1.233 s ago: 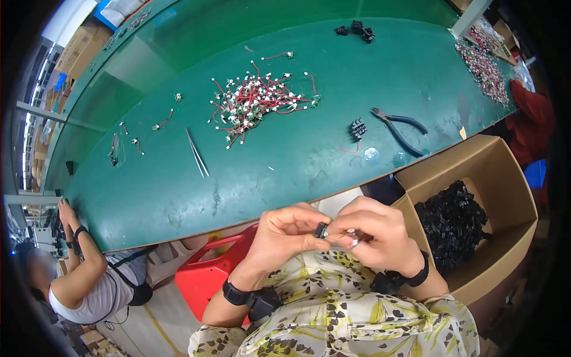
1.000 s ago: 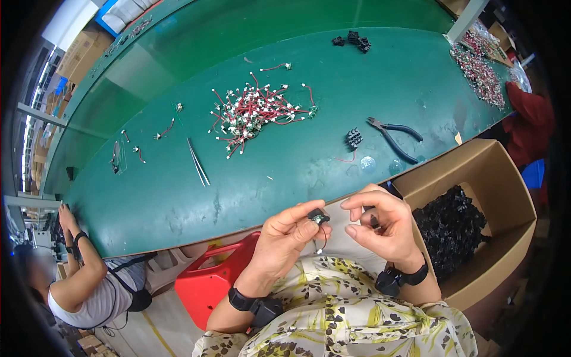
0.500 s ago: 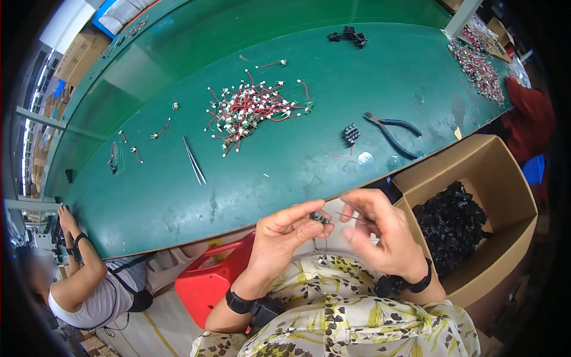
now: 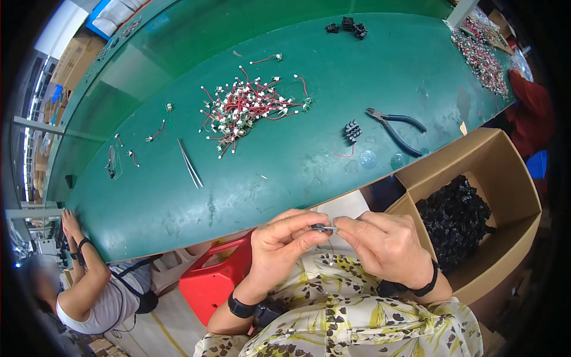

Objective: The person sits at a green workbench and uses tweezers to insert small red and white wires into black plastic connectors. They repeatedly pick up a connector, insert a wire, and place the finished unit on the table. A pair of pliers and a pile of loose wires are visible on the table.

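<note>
In front of my body, below the table's near edge, my left hand pinches a small black part between thumb and fingers. A thin wire hangs down from it. Close against it on the right, my right hand is closed on slim metal tweezers, mostly covered by the fingers. Their tip meets the black part; the exact contact is too small to make out.
The green table carries a heap of red-wired white connectors, a second pair of tweezers, cutting pliers and a black block cluster. A carton of black parts stands right. At left is a co-worker near a red stool.
My right hand has moved left and closed in, bringing the tweezers to the black part. My left hand still holds that part. The whole view has shifted slightly.
</note>
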A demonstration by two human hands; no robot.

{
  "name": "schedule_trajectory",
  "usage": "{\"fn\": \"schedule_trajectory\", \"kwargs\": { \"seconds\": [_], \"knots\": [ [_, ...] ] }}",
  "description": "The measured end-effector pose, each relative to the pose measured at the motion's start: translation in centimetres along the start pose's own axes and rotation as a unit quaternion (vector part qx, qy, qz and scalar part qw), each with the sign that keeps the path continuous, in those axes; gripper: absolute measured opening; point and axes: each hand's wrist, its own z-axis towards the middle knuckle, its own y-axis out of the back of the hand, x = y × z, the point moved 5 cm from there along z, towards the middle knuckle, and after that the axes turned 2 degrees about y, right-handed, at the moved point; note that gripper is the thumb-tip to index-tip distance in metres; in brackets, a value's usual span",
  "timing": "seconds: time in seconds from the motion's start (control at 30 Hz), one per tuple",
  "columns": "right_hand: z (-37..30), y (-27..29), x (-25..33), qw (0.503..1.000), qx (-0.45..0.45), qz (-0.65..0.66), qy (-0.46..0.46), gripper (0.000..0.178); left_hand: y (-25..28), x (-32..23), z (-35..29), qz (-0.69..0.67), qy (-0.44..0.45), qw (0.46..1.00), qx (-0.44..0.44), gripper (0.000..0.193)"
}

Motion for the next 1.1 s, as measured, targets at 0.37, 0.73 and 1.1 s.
{"fn": "schedule_trajectory", "kwargs": {
  "seconds": [0.37,0.73,1.1],
  "knots": [
    [-0.6,-2.7,-1.3,0.970,-0.079,0.209,-0.098,0.017,-0.3,-0.3,0.3,0.085,-0.047,0.993,-0.069,0.021],
    [-0.2,-2.1,-2.1,0.965,-0.052,0.234,-0.109,0.019,0.3,0.2,0.2,0.034,-0.035,0.995,-0.088,0.022],
    [0.5,-1.4,-1.9,0.984,0.011,0.171,-0.055,0.017,-0.2,-1.8,0.2,0.221,-0.131,0.966,-0.033,0.022]
  ]
}}
